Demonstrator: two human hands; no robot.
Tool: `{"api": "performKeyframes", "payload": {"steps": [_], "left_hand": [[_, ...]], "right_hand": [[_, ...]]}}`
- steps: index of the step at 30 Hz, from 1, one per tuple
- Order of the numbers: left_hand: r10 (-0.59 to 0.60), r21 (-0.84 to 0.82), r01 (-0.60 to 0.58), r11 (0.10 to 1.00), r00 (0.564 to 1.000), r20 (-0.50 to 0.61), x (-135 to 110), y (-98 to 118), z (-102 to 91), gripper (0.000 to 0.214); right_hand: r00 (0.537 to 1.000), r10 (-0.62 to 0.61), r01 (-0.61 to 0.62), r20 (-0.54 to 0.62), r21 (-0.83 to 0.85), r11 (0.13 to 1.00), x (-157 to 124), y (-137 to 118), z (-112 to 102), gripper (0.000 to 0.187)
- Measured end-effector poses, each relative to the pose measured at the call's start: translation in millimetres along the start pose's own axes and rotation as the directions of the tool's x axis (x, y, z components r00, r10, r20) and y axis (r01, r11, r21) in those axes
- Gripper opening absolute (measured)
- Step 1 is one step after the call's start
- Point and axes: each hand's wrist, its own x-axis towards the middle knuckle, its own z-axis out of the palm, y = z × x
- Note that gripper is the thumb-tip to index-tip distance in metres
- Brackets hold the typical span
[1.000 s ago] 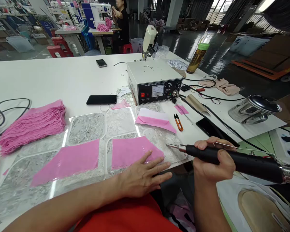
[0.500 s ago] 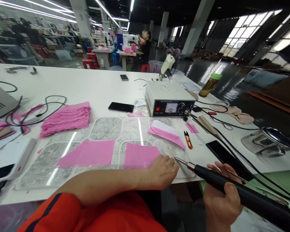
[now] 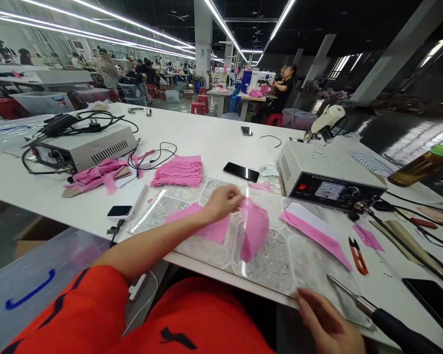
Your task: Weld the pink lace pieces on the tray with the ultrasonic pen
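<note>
My left hand (image 3: pixel 225 202) is closed in a pinch on the top corner of a pink fabric piece (image 3: pixel 256 228), which is lifted and curled over the clear patterned mat (image 3: pixel 269 263). Another pink fabric piece (image 3: pixel 214 231) lies flat under my left forearm. At the front table edge, by the mat, is my right hand (image 3: pixel 328 322); its fingers are loosely bent, thumb apart, with nothing visible in them. Just right of it is a black-handled tool (image 3: pixel 398 327) with a metal tip, its tip over the mat. A pink and white fabric piece (image 3: pixel 315 233) lies farther right.
A stack of pink fabric (image 3: pixel 177 171) and a black phone (image 3: pixel 241 171) lie behind the mat. A control box (image 3: pixel 328 172) stands at right, near orange thread snips (image 3: pixel 358 258) and cables. Another box (image 3: pixel 92 150) is at left. A person (image 3: pixel 286 93) sits in the background.
My view has turned left. My left hand has moved to the fabric and raised its corner. My right hand has come off the black-handled tool and moved left to the mat edge.
</note>
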Motion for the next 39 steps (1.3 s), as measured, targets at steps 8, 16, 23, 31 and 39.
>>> {"api": "performKeyframes", "payload": {"steps": [8, 16, 23, 31, 39], "left_hand": [[-0.092, -0.027, 0.088, 0.996, 0.964, -0.248, -50.2, -68.3, -104.1, 0.021], [0.158, 0.475, -0.021, 0.88, 0.955, -0.249, -77.8, -83.0, -128.5, 0.014], [0.403, 0.763, -0.143, 0.63, 0.9, -0.164, -101.6, -101.9, -136.6, 0.014], [0.502, 0.876, -0.188, 0.445, 0.862, -0.07, -110.6, -107.7, -136.0, 0.017], [0.535, 0.894, -0.182, 0.41, 0.842, -0.074, -111.4, -111.5, -132.3, 0.016]], "right_hand": [[0.772, -0.509, 0.604, 0.38, -0.188, 0.774, 55.5, -67.2, 85.5, 0.019], [0.617, -0.634, 0.78, 0.466, -0.254, 0.572, 70.5, -72.9, 118.8, 0.018], [0.501, -0.713, 0.854, 0.491, -0.147, 0.499, 70.6, -80.2, 129.8, 0.019], [0.463, -0.741, 0.882, 0.487, -0.172, 0.438, 82.4, -78.8, 135.8, 0.022], [0.7, -0.536, 0.674, 0.472, -0.189, 0.714, 107.7, -92.4, 132.4, 0.02]]}}
